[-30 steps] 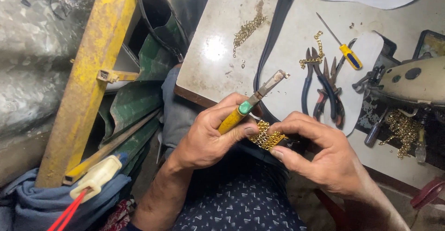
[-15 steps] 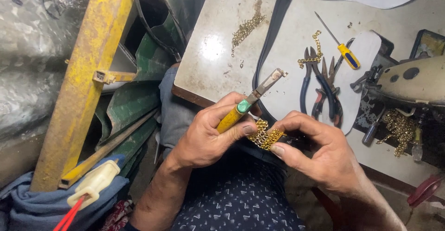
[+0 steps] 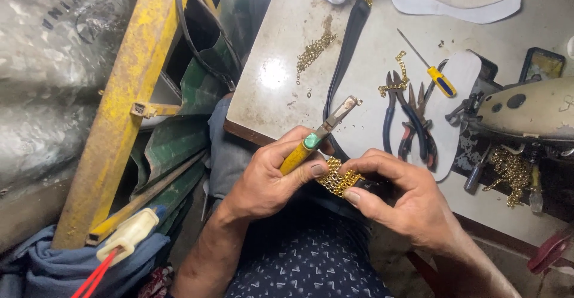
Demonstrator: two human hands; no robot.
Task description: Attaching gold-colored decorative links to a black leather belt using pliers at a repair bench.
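left hand (image 3: 263, 181): I grip a yellow-handled tool (image 3: 317, 136), thumb pressed on the gold chain mesh (image 3: 339, 178).
right hand (image 3: 406, 199): I pinch the mesh's right edge; it sits over my lap, near the table (image 3: 269, 100) edge.
risk: the mesh may slip and drop into my lap.
risk: the tool tip points toward the black strap (image 3: 347, 40); it may snag.

On the table (image 3: 269, 103), pliers (image 3: 409, 121) lay right of the strap (image 3: 347, 52); a screwdriver (image 3: 433, 73) lay beyond them.
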